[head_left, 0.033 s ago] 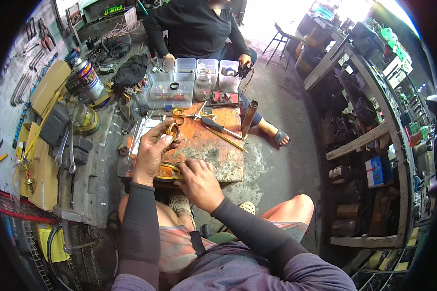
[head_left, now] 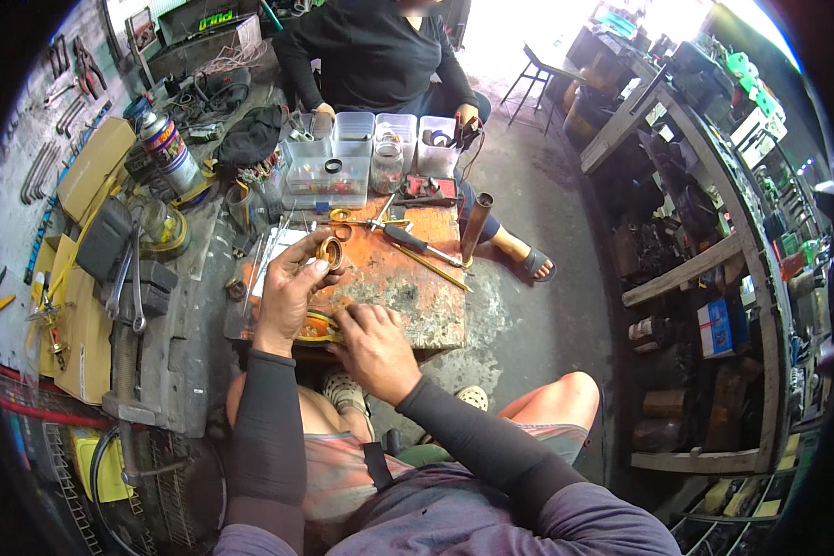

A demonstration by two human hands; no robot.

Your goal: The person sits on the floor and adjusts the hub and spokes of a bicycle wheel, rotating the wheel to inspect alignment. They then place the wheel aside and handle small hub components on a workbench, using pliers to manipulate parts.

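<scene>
My left hand [head_left: 290,283] is raised over the near left corner of the wooden work block. Its thumb and fingers pinch a brass-coloured metal ring [head_left: 333,250], tilted so that its opening shows. Lower down, at the block's near edge, lies a flat round orange-and-yellow tin [head_left: 319,326]. Over the tin's right side my right hand [head_left: 377,347] is curled, fingers above and thumb by the near rim; the fingertips are partly hidden. Behind the left hand another brass ring [head_left: 342,232] rests on the block.
On the orange-painted work block [head_left: 408,287] lie a dark-handled tool [head_left: 422,244] and a yellow pencil-like rod [head_left: 433,268]. Clear plastic boxes [head_left: 327,181] and a glass jar [head_left: 386,167] stand along its far side. A metal tube [head_left: 476,227] rises at the right. Opposite sits a person [head_left: 371,56].
My right hand has shifted slightly left and covers more of the tin. The left hand keeps the ring in the same place.
</scene>
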